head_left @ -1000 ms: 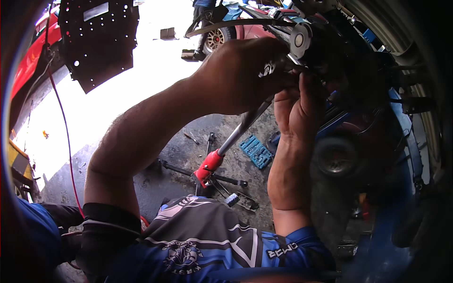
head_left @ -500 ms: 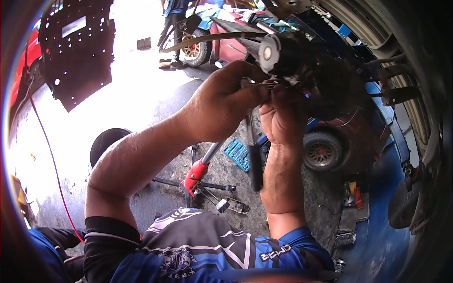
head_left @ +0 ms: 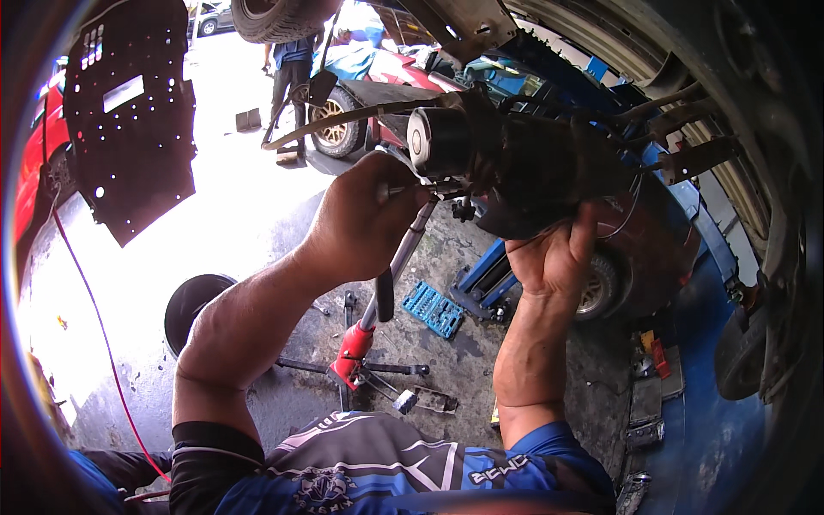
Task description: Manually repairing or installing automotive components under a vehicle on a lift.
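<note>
Overhead, a dark car part [head_left: 549, 167] with a black cylinder [head_left: 439, 142] on its left end hangs under the raised vehicle. My left hand [head_left: 365, 219] is closed round a ratchet wrench, whose black handle [head_left: 384, 296] points down below the fist. A short metal socket piece [head_left: 442, 187] runs from my left fingers to the fittings just under the cylinder. My right hand [head_left: 554, 256] presses up against the underside of the dark part, thumb up its side; the other fingers are largely hidden behind it.
A red pole jack [head_left: 353, 354] with spread legs stands below my hands, near a blue socket set case [head_left: 433, 309]. A black round tub [head_left: 193, 309] is at left. A perforated dark panel [head_left: 129, 129] hangs far left. Another person [head_left: 292, 77] stands beyond, near a red car.
My left hand has moved left and down with the ratchet. My right hand has shifted right and down, from beside the left hand to beneath the dark part. The view has shifted too.
</note>
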A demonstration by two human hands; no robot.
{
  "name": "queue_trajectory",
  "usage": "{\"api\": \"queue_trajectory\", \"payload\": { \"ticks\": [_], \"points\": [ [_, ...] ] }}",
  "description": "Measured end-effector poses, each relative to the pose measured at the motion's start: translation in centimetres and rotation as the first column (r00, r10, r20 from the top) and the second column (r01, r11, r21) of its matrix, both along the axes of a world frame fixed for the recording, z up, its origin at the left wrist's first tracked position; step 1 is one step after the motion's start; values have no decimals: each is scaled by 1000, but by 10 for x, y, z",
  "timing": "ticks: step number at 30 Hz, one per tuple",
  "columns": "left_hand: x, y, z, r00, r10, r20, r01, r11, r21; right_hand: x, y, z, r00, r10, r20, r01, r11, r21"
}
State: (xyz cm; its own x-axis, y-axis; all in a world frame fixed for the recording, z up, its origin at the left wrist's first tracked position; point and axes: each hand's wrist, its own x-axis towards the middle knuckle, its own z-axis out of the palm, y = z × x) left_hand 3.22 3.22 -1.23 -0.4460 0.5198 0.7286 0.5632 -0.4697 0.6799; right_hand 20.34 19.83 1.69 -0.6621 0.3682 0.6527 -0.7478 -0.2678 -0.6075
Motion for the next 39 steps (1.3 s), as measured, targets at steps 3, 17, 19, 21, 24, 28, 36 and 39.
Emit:
{"api": "queue_trajectory", "payload": {
  "ticks": [3, 17, 19, 21, 24, 28, 36, 39],
  "points": [
    [1, -2, 1, 987, 103, -125, -102, 995, 14, -1, 0, 2, 999, 27, -22, -29, 997, -70],
    [-32, -50, -3, 955, -204, 214, 143, 952, 272, -6, -4, 3, 999, -20, -30, 18, 999, -49],
    [-20, -42, 23, 968, -143, 208, 88, 963, 256, -3, -2, 5, 999, -16, -39, 14, 999, -40],
    [-13, -33, 43, 985, -129, 115, 103, 972, 211, -4, -2, 6, 999, 9, -48, -10, 1000, -29],
    [-10, -14, 49, 995, -90, -47, 98, 974, 205, -5, -1, 5, 998, -13, -58, 12, 1000, -28],
    [-8, -11, 51, 970, 40, -241, 5, 983, 184, -6, 1, 4, 998, -24, -53, 24, 1000, 3],
    [5, -13, 58, 958, -170, 230, 158, 985, 69, -4, 9, 2, 992, 99, -81, -89, 989, 118],
    [7, -15, 57, 907, -227, 355, 217, 974, 70, -7, 5, 1, 995, 22, -101, -17, 999, 50]
  ]
}}
